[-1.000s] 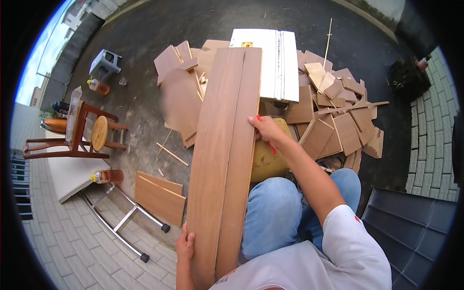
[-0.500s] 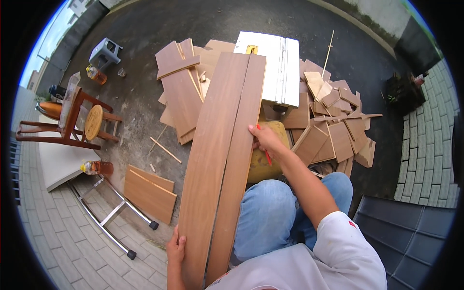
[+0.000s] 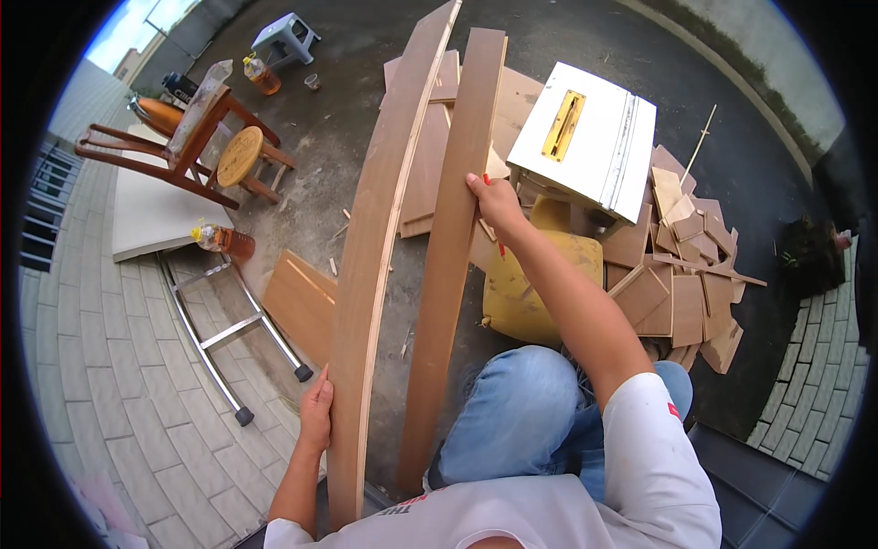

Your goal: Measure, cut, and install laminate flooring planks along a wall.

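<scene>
Your left hand (image 3: 316, 416) grips the left plank (image 3: 380, 247), your right hand (image 3: 498, 203) the right plank (image 3: 455, 247); both planks look long, stiff, probably light, so hold them mid-length.

your ground: dark concrete floor (image 3: 366, 137), paved tiles at left. scrap wood panels (image 3: 681, 293) piled at right, yellow sack (image 3: 526, 293) centre, white table saw (image 3: 585, 137) above it. wooden chair (image 3: 197, 146) upper left, bottle (image 3: 224, 240) below it, plastic stool (image 3: 285, 35) at top.
</scene>
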The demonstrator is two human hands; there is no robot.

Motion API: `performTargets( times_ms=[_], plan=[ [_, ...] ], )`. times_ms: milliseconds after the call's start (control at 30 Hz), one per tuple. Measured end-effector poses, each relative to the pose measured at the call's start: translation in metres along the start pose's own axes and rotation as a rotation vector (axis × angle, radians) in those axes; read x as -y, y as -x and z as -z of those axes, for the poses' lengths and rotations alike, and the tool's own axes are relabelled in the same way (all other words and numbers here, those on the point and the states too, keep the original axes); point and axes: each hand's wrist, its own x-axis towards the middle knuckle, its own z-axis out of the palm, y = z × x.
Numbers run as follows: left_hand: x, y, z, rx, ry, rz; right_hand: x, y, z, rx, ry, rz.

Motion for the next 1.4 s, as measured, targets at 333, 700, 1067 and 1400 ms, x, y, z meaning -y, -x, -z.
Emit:
performTargets(
  times_ms=[333, 700, 1067, 1400],
  plan=[
    [-0.011, -0.046, -0.022, -0.242, 0.090, -0.226, 0.049, -0.009, -0.069, -0.019, 0.442, 0.493],
    [-0.055, -0.122, -0.104, 0.277, 0.453, -0.039, 0.163, 0.142, 0.012, 0.056, 1.262, 1.713],
    [-0.304, -0.130, -0.119, 0.238, -1.096, -0.839, 0.297, 0.195, 0.102, -0.129, 2.014, 1.566],
    [-0.216, -0.085, -0.159, 0.077, -0.524, -1.483, 0.358, 0.196, 0.144, -0.329, 1.592, 1.078]
  ],
)
